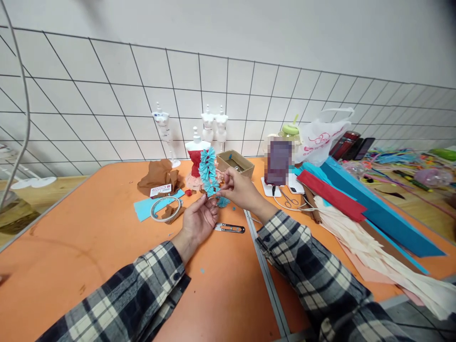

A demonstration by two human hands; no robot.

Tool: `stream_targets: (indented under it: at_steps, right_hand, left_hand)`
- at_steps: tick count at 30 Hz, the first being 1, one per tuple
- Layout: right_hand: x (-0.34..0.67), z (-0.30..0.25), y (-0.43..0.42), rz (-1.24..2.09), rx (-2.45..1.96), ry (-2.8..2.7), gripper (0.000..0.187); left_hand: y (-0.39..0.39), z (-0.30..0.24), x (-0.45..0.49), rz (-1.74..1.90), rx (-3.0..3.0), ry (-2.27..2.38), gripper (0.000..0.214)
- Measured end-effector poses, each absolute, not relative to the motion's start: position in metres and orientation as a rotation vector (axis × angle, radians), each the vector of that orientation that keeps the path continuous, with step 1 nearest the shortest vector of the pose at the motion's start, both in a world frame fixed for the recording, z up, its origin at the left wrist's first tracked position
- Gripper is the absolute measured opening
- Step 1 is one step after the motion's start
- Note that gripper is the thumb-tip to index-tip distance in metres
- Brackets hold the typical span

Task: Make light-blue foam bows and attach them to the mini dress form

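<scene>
A small white dress form (pixel 195 146) wears a red crepe-like bodice (pixel 194 164) and a pale pink ruffled skirt (pixel 193 182). Light blue ruffled trim (pixel 207 164) runs down its front. My left hand (pixel 199 219), palm up with curled fingers, grips the trim's lower end. From the right, my right hand (pixel 239 191) pinches the same ruffle between thumb and fingertips. Whether a needle or thread is in that pinch is too small to tell. Thread snips (pixel 230 228) lie on the table just beside my left fingers.
Left stand brown crumpled paper (pixel 156 176), a blue sheet (pixel 141 209) and a tape roll (pixel 153 209). Behind are a cardboard box (pixel 245 167) and more white dress forms (pixel 163 121). At right are a phone (pixel 280 161), scissors (pixel 290 201), a plastic bag (pixel 315 142) and coloured paper strips (pixel 331 194).
</scene>
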State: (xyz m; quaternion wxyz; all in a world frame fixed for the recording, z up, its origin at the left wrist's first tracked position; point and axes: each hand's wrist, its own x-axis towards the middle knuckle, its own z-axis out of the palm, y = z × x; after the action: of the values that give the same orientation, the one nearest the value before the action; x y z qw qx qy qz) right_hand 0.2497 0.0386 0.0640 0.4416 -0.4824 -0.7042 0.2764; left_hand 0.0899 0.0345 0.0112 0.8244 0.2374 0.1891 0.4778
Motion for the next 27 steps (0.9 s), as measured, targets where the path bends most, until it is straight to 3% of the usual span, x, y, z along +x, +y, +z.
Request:
stream_targets:
  at_steps: [11, 27]
  right_hand:
    - [0.25, 0.073, 0.035, 0.568, -1.31, -1.774, 0.031]
    - [0.248, 0.073, 0.033, 0.756, -1.341, -1.762, 0.038]
  left_hand:
    - [0.03, 0.009, 0.093, 1.088, 0.57, 0.482, 0.017]
    - [0.033, -0.002, 0.092, 1.151, 0.751, 0.536, 0.022]
